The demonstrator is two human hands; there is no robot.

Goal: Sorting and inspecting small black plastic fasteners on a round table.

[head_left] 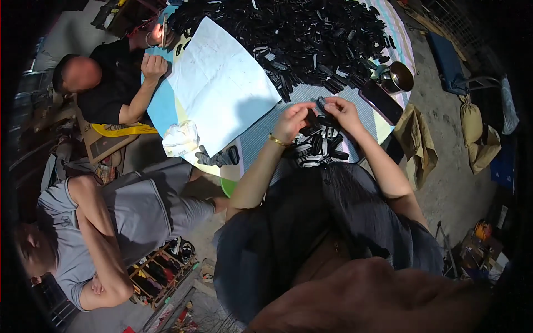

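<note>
The right hand [345, 115] has its fingers clamped on a small dark piece [321, 103] above the bench [252, 146], long axis pointing roughly away from the wearer, left hand's [292, 122] grip unclear, metal cup's [395, 77] contents too.

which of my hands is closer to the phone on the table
Your right hand. It is just left of the phone, not touching it; your left hand is farther left, beyond the right one.
</note>
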